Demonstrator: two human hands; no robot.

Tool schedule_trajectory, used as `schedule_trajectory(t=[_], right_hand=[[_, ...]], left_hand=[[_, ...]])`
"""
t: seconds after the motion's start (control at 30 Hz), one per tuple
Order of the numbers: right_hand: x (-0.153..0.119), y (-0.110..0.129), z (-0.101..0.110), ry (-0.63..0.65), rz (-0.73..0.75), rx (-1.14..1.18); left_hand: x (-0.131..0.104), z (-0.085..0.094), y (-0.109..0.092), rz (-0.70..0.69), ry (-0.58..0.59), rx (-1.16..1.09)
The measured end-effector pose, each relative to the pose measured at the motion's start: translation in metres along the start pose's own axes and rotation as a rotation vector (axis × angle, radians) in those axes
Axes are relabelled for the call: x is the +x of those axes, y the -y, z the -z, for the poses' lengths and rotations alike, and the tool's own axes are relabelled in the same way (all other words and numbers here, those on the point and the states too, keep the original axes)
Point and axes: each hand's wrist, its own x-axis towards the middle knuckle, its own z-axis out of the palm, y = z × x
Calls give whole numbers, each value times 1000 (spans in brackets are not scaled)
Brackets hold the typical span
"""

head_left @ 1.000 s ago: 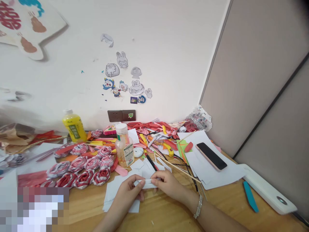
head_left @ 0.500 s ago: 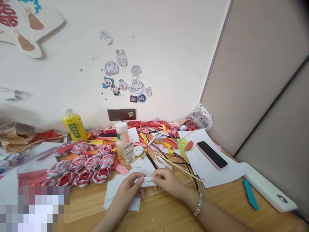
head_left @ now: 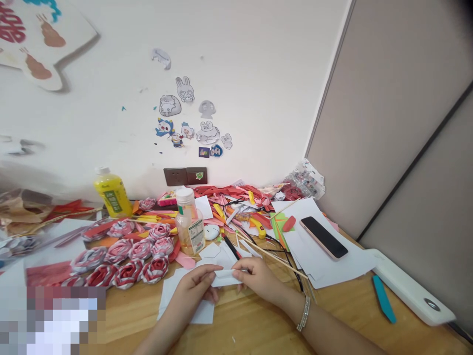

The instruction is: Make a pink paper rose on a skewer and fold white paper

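A narrow folded white paper (head_left: 226,278) is stretched between my two hands above the wooden table. My left hand (head_left: 199,286) pinches its left end between thumb and fingers. At the right end, my right hand (head_left: 254,276) grips the paper, with a bracelet on that wrist. Loose white sheets (head_left: 202,313) lie beneath and beside my left hand. Just behind the hands are a black and red pen (head_left: 231,247) and more white paper pieces (head_left: 210,251).
Rolled paper roses (head_left: 129,272) lie at the left, near a clear bottle (head_left: 190,227) and a yellow bottle (head_left: 114,195). Coloured strips fill the back. On the right are a phone (head_left: 324,237), a teal cutter (head_left: 384,299) and a long white device (head_left: 410,288).
My left thumb has shifted slightly left along the folded paper, and more of the paper's face now shows between my hands. The view has moved slightly.
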Motion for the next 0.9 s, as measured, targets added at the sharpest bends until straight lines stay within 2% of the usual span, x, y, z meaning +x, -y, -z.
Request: schedule_trajectory(t=[0.13, 0.37, 0.57, 0.9], right_hand=[[-1, 2, -1, -21, 25, -79], [-2, 1, -3, 3, 38, -181], [-1, 1, -3, 46, 5, -84], [0, 2, 0, 74, -47, 36]], left_hand=[[-1, -1, 0, 27, 2, 4], [0, -6, 1, -10, -59, 133], [-2, -6, 0, -28, -65, 181], [-1, -3, 1, 14, 1, 150]])
